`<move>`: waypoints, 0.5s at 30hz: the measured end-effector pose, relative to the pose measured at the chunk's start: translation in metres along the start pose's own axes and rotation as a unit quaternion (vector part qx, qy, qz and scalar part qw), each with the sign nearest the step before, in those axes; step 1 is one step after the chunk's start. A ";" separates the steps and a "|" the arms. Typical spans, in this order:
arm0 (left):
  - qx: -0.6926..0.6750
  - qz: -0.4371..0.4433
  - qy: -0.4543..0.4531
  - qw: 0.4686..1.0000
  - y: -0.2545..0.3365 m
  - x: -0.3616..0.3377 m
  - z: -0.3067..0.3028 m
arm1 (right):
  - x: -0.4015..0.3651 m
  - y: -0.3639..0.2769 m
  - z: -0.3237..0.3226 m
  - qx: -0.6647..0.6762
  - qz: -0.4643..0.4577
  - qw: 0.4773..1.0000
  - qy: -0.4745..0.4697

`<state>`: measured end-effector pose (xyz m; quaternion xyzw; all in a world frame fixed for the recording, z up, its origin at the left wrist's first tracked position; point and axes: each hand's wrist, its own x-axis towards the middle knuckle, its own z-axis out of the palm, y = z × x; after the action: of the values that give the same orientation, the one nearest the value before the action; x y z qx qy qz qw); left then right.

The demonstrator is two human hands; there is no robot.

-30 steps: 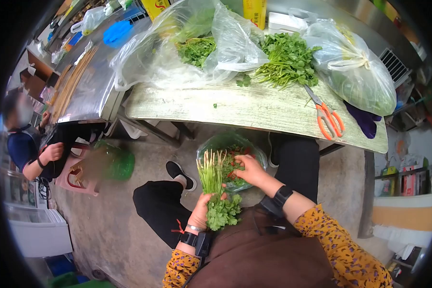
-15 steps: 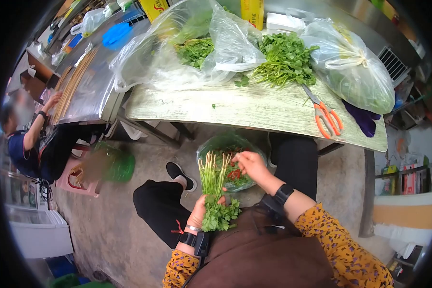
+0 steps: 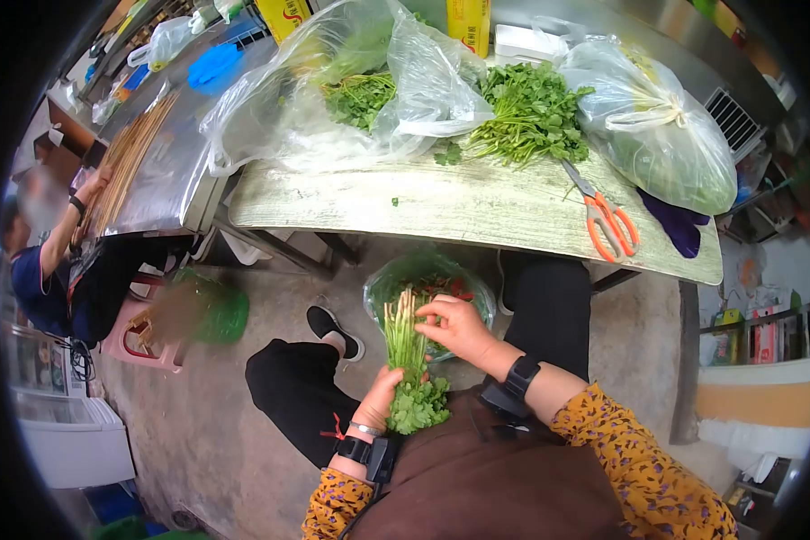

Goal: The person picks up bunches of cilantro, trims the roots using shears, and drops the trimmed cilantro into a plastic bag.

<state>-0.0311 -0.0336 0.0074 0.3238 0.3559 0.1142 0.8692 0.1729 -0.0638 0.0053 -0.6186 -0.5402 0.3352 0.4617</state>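
Note:
My left hand point(image 3: 382, 396) is closed round a bunch of cilantro point(image 3: 407, 346), its leaves hanging toward my lap and its pale stem ends pointing away from me. My right hand point(image 3: 459, 326) is at the upper stems, thumb and fingers pinched against them on the right side. Whether it grips one stem or several is hidden. Below both hands, on the floor, stands a basin lined with clear plastic point(image 3: 484, 301), with green scraps and some red bits inside.
On the table point(image 3: 324, 202) lie orange-handled scissors point(image 3: 610, 223), a cilantro pile point(image 3: 535, 112), an open plastic bag point(image 3: 283, 117), a tied bag of greens point(image 3: 661, 126) and a dark purple cloth-like thing point(image 3: 675, 225). A co-worker point(image 3: 40, 279) handles long sticks point(image 3: 135, 162) at left.
My right hand has moved left and slightly down, from above the basin onto the stems. The stem ends, fanned apart before, are closer together. My left hand keeps its hold.

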 end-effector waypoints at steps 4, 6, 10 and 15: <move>0.000 -0.007 -0.015 1.000 0.000 0.001 -0.003 | 0.006 0.002 -0.002 -0.018 -0.026 0.994 0.107; 0.004 0.008 -0.007 1.000 -0.001 0.000 -0.001 | 0.006 -0.005 -0.004 -0.028 -0.025 0.985 0.171; 0.021 0.019 0.011 1.000 -0.002 0.001 -0.007 | 0.009 0.018 -0.006 0.040 0.098 0.978 0.177; 0.052 0.068 0.075 0.993 0.001 0.004 -0.001 | 0.002 0.034 0.001 -0.317 -0.048 0.928 0.189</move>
<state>-0.0285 -0.0309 0.0051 0.3830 0.4023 0.1783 0.8122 0.1842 -0.0608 -0.0266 -0.7578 -0.5501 0.0003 0.3510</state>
